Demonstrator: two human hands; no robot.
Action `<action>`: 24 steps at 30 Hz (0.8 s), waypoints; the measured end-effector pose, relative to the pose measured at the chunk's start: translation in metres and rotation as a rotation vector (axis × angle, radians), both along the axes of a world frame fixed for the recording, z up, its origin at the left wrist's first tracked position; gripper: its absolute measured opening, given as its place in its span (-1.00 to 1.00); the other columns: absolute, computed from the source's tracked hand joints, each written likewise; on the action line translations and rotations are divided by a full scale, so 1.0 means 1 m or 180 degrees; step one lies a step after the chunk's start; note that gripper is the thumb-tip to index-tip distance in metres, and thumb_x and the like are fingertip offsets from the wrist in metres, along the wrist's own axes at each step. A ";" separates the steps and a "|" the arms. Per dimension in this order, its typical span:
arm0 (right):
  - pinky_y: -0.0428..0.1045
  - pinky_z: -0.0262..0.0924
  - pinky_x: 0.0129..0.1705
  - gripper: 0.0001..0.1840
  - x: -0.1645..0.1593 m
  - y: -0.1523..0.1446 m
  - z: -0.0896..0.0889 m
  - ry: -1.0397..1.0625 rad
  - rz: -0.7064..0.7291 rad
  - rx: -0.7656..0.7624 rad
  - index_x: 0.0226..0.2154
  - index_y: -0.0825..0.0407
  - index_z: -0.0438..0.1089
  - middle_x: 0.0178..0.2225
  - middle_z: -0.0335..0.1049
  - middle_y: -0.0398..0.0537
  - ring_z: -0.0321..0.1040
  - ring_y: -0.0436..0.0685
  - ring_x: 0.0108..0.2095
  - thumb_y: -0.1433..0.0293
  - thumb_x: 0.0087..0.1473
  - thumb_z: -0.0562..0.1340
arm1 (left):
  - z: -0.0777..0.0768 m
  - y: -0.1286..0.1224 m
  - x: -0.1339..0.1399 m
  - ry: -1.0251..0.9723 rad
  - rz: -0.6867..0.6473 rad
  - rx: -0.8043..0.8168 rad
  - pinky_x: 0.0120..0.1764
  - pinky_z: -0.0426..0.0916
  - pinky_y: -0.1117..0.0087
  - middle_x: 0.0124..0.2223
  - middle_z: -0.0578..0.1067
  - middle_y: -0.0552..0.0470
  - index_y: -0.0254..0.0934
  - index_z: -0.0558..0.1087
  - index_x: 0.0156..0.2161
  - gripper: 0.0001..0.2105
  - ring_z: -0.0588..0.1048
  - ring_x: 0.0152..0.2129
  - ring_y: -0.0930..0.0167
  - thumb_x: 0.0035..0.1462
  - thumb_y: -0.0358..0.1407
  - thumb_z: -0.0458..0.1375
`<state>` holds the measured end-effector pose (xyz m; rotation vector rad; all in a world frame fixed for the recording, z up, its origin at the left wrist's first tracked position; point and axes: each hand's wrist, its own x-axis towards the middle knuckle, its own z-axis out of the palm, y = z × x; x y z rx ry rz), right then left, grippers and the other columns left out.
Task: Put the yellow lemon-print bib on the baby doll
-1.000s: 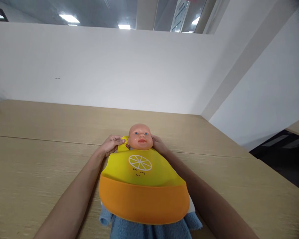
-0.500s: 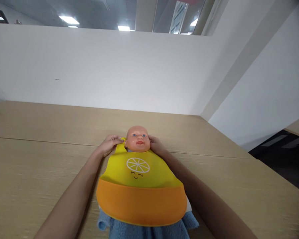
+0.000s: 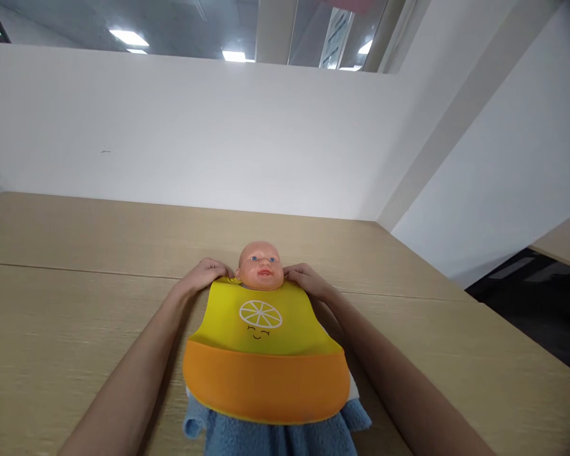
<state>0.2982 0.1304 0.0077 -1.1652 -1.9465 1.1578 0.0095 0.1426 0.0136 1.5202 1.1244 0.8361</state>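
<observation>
A baby doll (image 3: 261,265) lies face up, its head toward the far wall and its body dressed in fuzzy blue clothing (image 3: 275,440). Over its chest is a yellow bib (image 3: 261,339) with a white citrus slice and a smiling face; an orange catch pocket (image 3: 266,386) runs along its lower edge. My left hand (image 3: 206,273) is closed at the bib's left neck strap, beside the doll's head. My right hand (image 3: 306,278) is closed at the right strap, against the other side of the head. Both sets of fingertips are partly hidden behind the neck.
The doll rests on a wooden table (image 3: 85,329) with a seam running across it. A white wall (image 3: 194,139) rises behind, with glass panes above. To the right are a white pillar and a dark opening (image 3: 527,304) under another wooden surface.
The left strap, which stood raised beside the head, now lies lower at the neck. My right hand has shifted slightly outward, showing more of its fingers. The view has moved slightly.
</observation>
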 end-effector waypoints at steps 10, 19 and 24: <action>0.12 0.27 -0.02 -0.65 0.019 -0.005 0.000 0.0415 0.0602 -0.0520 -0.20 -0.01 0.50 -0.13 0.48 -0.09 0.42 0.14 -0.13 0.31 -0.12 0.25 | 0.008 -0.014 -0.008 -0.0595 -0.0247 -0.0497 -0.27 0.36 0.31 -0.27 0.59 -0.08 -0.23 0.56 -0.42 -0.79 0.50 -0.30 0.21 -0.30 -0.44 0.23; 0.08 0.33 -0.15 -0.71 0.012 -0.011 -0.006 0.0076 0.0285 0.0092 -0.32 0.00 0.54 -0.26 0.52 -0.08 0.44 0.18 -0.25 0.39 -0.15 0.19 | -0.006 -0.029 -0.011 -0.0468 -0.0090 -0.0172 -0.19 0.34 0.30 -0.21 0.58 -0.09 -0.31 0.58 -0.34 -0.75 0.51 -0.30 0.26 -0.25 -0.34 0.24; 0.00 0.30 -0.33 -0.74 0.009 -0.016 -0.014 0.0206 0.0011 0.0001 -0.41 0.04 0.55 -0.35 0.53 -0.05 0.43 0.17 -0.37 0.42 -0.18 0.18 | -0.005 -0.043 -0.005 -0.0496 0.0179 -0.0170 -0.35 0.33 0.39 -0.38 0.56 -0.01 -0.30 0.55 -0.43 -0.82 0.47 -0.44 0.34 -0.27 -0.33 0.22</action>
